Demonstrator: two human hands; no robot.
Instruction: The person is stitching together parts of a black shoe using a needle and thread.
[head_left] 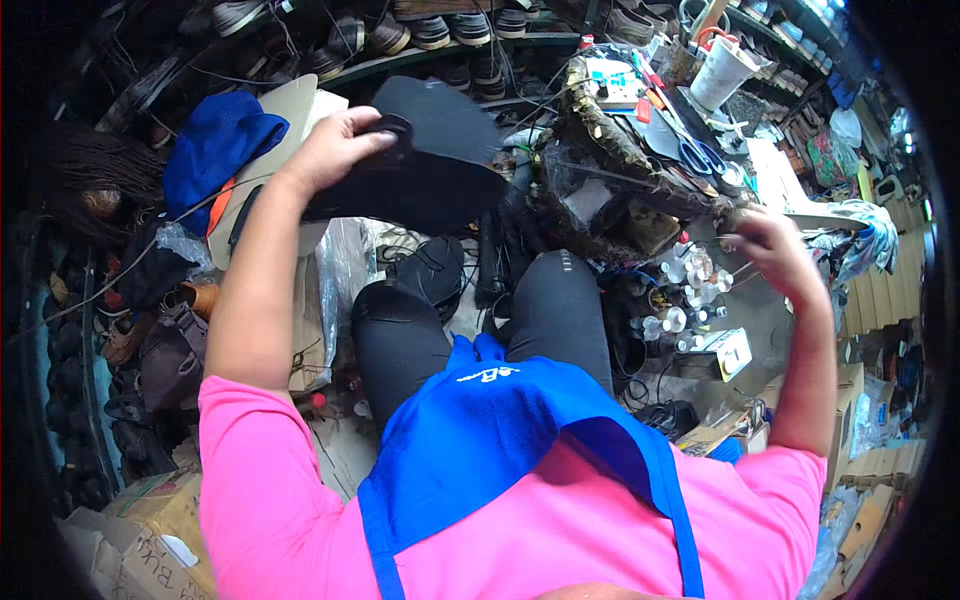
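My left hand (345, 148) is closed on the edge of a black flexible sheet (435, 115), held up above my knees. A dark curved strip or loop shows at the fingertips. More black material (410, 188) hangs below the sheet; I cannot tell whether it is the same piece. My right hand (772, 248) is raised at the right, beside the cluttered worktop, with its fingers bent. Motion smears those fingers, and whether they hold anything does not show. Scissors with blue handles (700, 157) lie on the worktop, to the left of and beyond that hand.
A worn round worktop (590, 125) carries tools and a whitish cup (722, 72). Small bottles (675, 320) crowd the floor under my right arm. Blue cloth (222, 145) lies over boards at the left. Shelves of shoes (430, 33) line the back. Cardboard boxes (150, 540) stand near left.
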